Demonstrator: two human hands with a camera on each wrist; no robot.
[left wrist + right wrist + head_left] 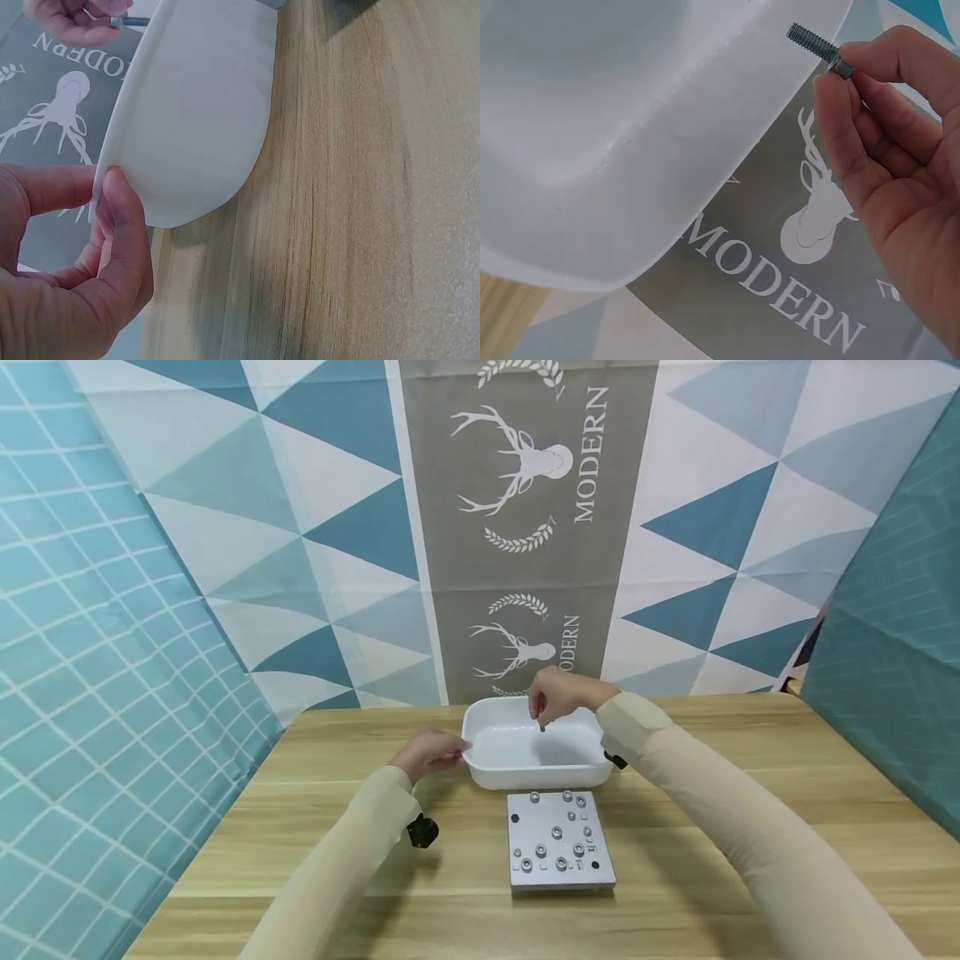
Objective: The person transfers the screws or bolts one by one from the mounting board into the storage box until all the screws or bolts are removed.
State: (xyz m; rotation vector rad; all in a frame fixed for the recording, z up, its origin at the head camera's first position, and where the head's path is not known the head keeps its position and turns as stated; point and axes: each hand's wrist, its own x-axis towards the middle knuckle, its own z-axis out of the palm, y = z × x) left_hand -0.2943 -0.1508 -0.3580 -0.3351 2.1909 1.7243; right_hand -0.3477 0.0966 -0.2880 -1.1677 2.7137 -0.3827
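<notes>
Between thumb and finger, my right hand (556,695) pinches a bolt (815,43) by its head, threaded end pointing away from the fingers. That hand is above the white plastic tub (540,777), over its far side. My left hand (90,262) grips the rim at the tub's left end, thumb and fingers on either side of the wall. The visible inside of the tub shows no objects in the head view. Just in front of it lies a square metal plate (543,827) bearing several socket-head bolts (557,832) and a few dark holes.
The tub and plate are on a wood-grain table (337,743). Behind the table hangs a patterned curtain (517,568) with deer and triangles. Blue tiled cloth (112,652) hangs at the left, and a teal cloth (900,610) at the right.
</notes>
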